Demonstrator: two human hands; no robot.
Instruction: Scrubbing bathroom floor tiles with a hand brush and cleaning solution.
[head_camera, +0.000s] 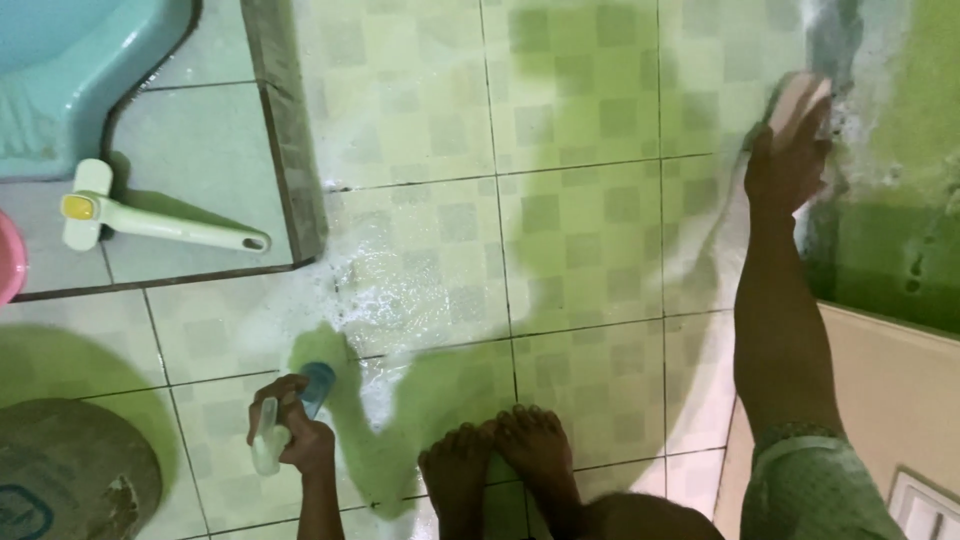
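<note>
**Now: two hands, two items, wet tiled floor**

Right hand (787, 160) grips one scrub brush (800, 100), pressed to the foamy floor (560, 250) by the green wall (900, 200). Left hand (295, 430) is closed around one spray bottle (270, 440), low left. Two bare feet (510, 450) between. One long-handled white brush (150, 220) lies near the squat toilet (70, 70).
</note>
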